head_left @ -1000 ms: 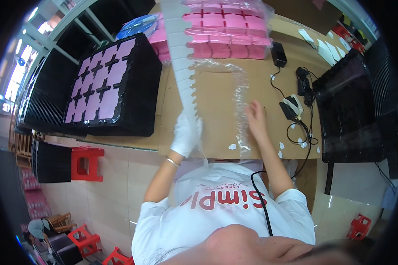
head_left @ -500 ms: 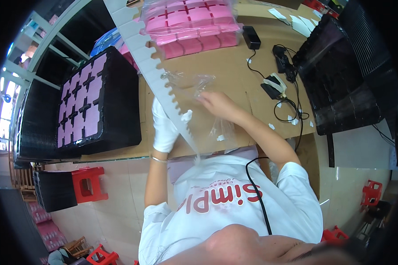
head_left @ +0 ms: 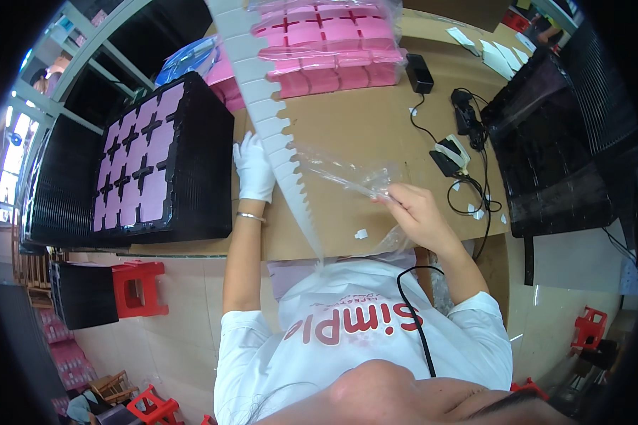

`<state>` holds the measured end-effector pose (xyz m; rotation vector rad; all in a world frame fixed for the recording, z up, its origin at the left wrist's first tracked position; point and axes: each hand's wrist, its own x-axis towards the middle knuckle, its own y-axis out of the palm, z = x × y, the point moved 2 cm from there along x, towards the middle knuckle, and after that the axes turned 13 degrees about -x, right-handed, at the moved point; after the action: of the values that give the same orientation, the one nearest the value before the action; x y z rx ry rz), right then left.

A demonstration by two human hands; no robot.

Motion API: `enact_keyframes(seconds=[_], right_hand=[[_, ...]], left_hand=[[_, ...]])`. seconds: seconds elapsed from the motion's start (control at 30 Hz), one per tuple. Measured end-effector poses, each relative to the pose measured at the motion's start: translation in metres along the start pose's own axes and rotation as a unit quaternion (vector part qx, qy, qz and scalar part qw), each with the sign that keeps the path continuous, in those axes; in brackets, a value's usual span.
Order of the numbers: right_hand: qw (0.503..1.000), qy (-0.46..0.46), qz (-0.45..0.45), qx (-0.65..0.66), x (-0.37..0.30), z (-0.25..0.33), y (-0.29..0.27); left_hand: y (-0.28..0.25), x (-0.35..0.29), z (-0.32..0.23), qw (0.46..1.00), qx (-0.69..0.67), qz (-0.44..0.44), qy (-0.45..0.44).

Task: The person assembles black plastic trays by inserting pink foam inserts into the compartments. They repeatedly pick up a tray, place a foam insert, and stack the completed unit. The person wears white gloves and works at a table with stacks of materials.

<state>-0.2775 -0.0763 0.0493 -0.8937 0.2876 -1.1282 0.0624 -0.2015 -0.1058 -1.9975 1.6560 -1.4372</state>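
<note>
My bare right hand [head_left: 418, 212] is closed on the edge of a clear plastic bag [head_left: 358, 180], whose crumpled film stretches left over the cardboard-covered table [head_left: 340, 127]. To the left, my left hand [head_left: 254, 170] wears a white glove. It lies with its fingers stretched out beside a black tray stack [head_left: 205, 159] and holds nothing visible. A long white strip [head_left: 271, 127] with a toothed edge crosses the view from the top down to the middle. It passes close by the gloved hand and hides a little of the table; I cannot tell whether they touch.
Wrapped pink trays [head_left: 333, 64] stand at the back. On the right are a black power adapter [head_left: 419, 74], looped cables [head_left: 475, 205], paper slips [head_left: 500, 57] and large black trays [head_left: 546, 142]. Paper scraps [head_left: 361, 234] dot the table. A red stool [head_left: 140, 289] stands on the floor at left.
My right hand has moved right and toward me, drawing the plastic bag with it. My left hand now shows stretched fingers left of the white strip. The whole view has shifted slightly.
</note>
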Motion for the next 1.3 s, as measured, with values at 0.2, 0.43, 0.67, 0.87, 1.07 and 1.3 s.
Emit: enact_keyframes(seconds=[0.2, 0.43, 0.67, 0.87, 1.07, 1.3], right_hand=[[0.979, 0.113, -0.047, 0.165, 0.011, -0.029, 0.011], [0.808, 0.157, -0.036, 0.566, 0.126, -0.073, 0.093], [0.770, 0.216, -0.107, 0.592, 0.217, -0.062, 0.135], [0.984, 0.012, 0.050, 0.172, 0.244, -0.033, 0.193], [0.980, -0.059, 0.071, 0.177, 0.322, -0.061, 0.290], [0.958, 0.070, 0.184, 0.207, 0.341, -0.054, 0.301]], left_hand=[[0.020, -0.007, 0.016, 0.945, -0.236, -0.088, -0.207], [0.020, -0.028, -0.015, 0.956, -0.269, -0.042, -0.111], [-0.110, -0.116, -0.128, 0.985, -0.118, -0.035, -0.117], [-0.133, -0.218, -0.128, 0.577, -0.575, -0.416, -0.403], [-0.128, -0.233, -0.099, 0.441, -0.662, -0.469, -0.385], [-0.138, -0.239, -0.081, 0.431, -0.651, -0.452, -0.432]])
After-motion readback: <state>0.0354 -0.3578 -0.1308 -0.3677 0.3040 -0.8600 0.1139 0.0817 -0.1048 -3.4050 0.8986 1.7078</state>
